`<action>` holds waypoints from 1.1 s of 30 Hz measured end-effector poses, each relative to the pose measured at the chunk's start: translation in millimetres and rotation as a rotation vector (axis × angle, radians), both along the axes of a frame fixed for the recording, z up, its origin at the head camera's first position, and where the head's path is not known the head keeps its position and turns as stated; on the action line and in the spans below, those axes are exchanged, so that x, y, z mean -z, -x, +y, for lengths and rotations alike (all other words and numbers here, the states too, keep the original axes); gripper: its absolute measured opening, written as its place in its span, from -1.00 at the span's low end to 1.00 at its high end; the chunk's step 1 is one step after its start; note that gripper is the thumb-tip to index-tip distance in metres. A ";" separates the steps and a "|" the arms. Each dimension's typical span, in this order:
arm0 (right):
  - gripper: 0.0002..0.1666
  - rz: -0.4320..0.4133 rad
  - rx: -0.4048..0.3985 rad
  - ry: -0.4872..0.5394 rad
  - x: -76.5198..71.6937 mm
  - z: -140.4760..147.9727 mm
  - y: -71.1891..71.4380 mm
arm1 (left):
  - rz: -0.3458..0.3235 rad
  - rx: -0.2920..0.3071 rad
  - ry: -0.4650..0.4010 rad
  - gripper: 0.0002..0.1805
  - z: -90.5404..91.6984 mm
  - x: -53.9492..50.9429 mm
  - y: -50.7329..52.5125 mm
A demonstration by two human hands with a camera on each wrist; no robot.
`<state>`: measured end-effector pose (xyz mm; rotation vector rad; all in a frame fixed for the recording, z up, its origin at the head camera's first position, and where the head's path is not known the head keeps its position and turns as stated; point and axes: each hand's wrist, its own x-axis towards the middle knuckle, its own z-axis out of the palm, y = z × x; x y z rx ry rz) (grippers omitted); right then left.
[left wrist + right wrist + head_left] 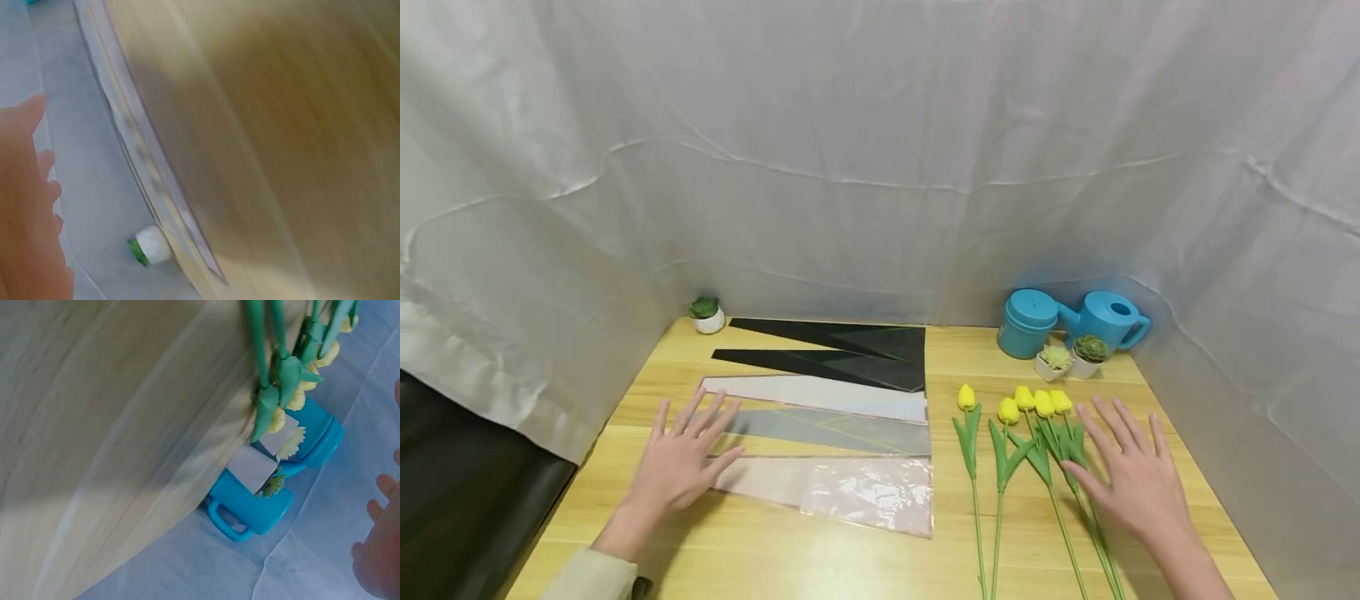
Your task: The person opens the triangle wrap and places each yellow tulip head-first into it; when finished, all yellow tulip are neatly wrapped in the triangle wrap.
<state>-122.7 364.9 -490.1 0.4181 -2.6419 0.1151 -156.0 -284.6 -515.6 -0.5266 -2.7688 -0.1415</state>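
In the head view, the left hand (673, 471) is held with fingers spread above the table, at the left ends of flat wrapping sheets: a pink one (760, 482), a grey one (820, 429) and a white one (827, 396). The right hand (1138, 483), fingers also spread, is over the table beside several yellow tulips (1008, 410) with green stems. Neither hand holds anything. In the left wrist view the hand (28, 212) shows at the left edge; in the right wrist view the hand (381, 550) shows at the right edge.
Two black sheets (880, 340) lie at the back. A small potted plant (707, 317) stands back left. At the back right are a blue lidded tin (1028, 325), a blue watering can (1108, 318) and two potted succulents (1054, 362). Grey cloth (887, 233) surrounds the table.
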 end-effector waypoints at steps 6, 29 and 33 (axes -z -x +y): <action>0.03 -0.031 0.017 0.206 -6.3 -5.8 -4.8 | -0.031 0.026 -0.107 -0.22 28.9 -2.1 -3.8; -0.43 -0.397 0.214 0.484 -3.5 20.3 -11.7 | -0.638 0.368 -0.802 -0.63 176.6 5.2 -8.8; -0.39 -0.512 0.240 0.511 -1.3 22.6 -12.3 | -0.701 0.371 -0.803 -0.64 193.3 8.8 -9.3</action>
